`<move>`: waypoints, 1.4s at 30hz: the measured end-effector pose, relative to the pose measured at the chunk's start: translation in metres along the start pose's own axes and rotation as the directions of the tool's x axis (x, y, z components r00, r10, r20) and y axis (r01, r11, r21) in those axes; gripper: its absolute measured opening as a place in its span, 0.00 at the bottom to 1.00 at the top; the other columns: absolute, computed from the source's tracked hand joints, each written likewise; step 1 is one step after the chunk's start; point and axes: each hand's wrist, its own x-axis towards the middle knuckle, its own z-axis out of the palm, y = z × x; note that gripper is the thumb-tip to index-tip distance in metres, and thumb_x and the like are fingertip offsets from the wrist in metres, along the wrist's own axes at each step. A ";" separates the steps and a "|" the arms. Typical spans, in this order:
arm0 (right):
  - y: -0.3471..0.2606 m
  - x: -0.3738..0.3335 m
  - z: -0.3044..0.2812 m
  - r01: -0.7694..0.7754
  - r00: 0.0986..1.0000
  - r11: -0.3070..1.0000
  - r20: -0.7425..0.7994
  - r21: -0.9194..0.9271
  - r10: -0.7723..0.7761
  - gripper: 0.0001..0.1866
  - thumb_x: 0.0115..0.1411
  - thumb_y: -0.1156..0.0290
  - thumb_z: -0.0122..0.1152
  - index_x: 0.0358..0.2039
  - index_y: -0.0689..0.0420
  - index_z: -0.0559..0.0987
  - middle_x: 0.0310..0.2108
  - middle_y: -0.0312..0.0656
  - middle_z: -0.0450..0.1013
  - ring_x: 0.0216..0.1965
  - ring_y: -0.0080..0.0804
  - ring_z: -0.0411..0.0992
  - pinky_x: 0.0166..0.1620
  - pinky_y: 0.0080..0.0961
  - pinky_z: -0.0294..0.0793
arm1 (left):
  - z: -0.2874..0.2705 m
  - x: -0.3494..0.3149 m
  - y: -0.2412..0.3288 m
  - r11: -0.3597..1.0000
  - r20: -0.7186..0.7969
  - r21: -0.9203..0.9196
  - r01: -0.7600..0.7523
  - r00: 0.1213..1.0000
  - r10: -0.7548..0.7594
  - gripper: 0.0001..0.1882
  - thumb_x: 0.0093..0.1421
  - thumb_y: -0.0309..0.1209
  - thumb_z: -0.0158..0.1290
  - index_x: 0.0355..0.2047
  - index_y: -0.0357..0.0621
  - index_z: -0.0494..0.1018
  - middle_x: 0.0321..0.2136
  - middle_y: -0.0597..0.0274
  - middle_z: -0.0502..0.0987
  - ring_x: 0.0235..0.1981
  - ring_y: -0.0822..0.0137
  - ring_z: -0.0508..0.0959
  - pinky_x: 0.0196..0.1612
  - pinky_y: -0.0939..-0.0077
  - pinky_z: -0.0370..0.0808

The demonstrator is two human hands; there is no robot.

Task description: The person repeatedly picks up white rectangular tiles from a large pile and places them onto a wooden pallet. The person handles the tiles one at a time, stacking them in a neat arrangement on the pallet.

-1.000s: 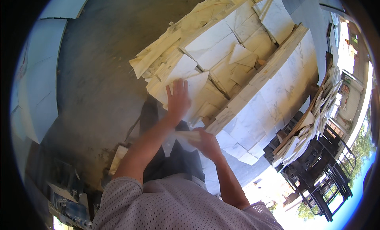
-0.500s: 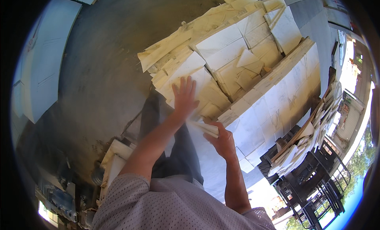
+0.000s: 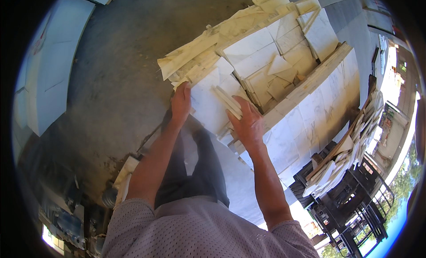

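Head view: your right hand [image 3: 249, 125] grasps narrow stone strips [image 3: 229, 102]; left hand [image 3: 181, 103] at white marble slab [image 3: 205, 98], grip unclear; tile rows [image 3: 254, 60] look part-filled.

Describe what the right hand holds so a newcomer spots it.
Find the large pile of pale slabs. At its near end, the right hand grips a small cream bundle. It shows as slim strips, unlike the broad flat slabs around it.

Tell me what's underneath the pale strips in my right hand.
Below the pale strips in your right hand, a broad white slab shows, its edge by your left hand. Whatever lies directly beneath the strips is covered; I can't tell whether they touch the slab.
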 end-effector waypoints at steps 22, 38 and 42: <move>0.052 0.007 0.132 -0.655 0.749 0.643 0.224 0.397 0.624 0.32 0.54 0.62 0.66 0.56 0.66 0.71 0.49 0.55 0.75 0.48 0.47 0.75 0.52 0.35 0.72 | -0.004 0.022 0.015 0.941 0.204 0.151 -0.303 0.941 0.270 0.17 0.65 0.32 0.49 0.51 0.35 0.72 0.46 0.50 0.78 0.48 0.49 0.77 0.53 0.64 0.73; 0.027 -0.001 0.164 -0.588 0.794 0.747 0.047 0.312 0.606 0.35 0.54 0.71 0.60 0.62 0.67 0.64 0.59 0.61 0.66 0.61 0.56 0.64 0.62 0.42 0.64 | 0.028 -0.024 -0.005 0.984 -0.086 0.148 -0.096 0.990 0.109 0.20 0.69 0.33 0.43 0.56 0.35 0.70 0.54 0.40 0.72 0.55 0.44 0.71 0.59 0.60 0.68; 0.027 -0.005 0.163 -0.524 0.841 0.783 0.059 0.335 0.538 0.36 0.53 0.74 0.59 0.63 0.67 0.61 0.61 0.60 0.63 0.63 0.57 0.60 0.64 0.43 0.62 | 0.013 -0.020 0.005 0.973 0.033 0.148 -0.177 0.984 0.174 0.20 0.67 0.31 0.45 0.56 0.36 0.70 0.53 0.41 0.73 0.55 0.44 0.72 0.59 0.59 0.68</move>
